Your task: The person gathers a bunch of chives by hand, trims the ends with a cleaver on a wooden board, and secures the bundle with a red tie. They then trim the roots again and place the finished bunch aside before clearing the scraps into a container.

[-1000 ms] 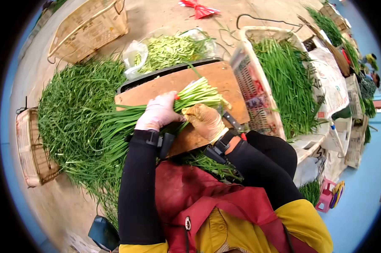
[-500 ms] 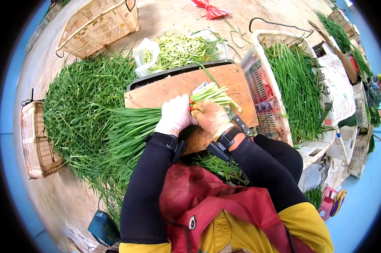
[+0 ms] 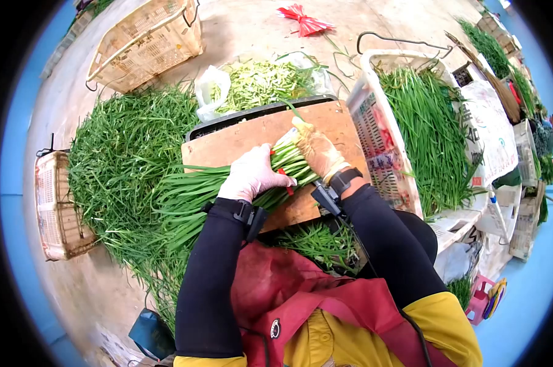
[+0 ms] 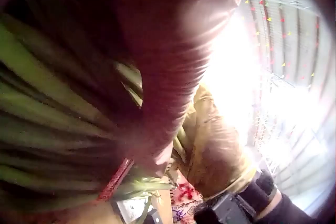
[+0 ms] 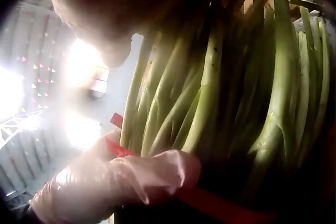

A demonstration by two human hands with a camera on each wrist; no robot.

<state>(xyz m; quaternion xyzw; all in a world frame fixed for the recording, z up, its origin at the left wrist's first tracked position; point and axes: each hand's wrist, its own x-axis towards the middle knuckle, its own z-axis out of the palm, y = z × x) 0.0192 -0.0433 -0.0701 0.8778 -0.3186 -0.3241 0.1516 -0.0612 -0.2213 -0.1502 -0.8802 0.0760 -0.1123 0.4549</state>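
A bunch of long green stalks lies across a brown board, pale cut ends toward the right. The gloved left hand grips it around the middle, beside a red tie. Along the pale ends rests the right hand, in a yellowish glove, its fingers extended; their undersides are hidden. The right wrist view has the left thumb over the red band and pale stems below the right hand. The left wrist view shows the right hand beyond the left hand.
Loose greens are heaped left of the board. Behind it sits a bag of chopped pale pieces. A crate of green stalks stands at the right. Red ties lie on the floor; another crate stands back left.
The right hand has moved from beside the tie up and outward to the cut ends. More of the red tie shows beside the left hand, which still grips the bunch.
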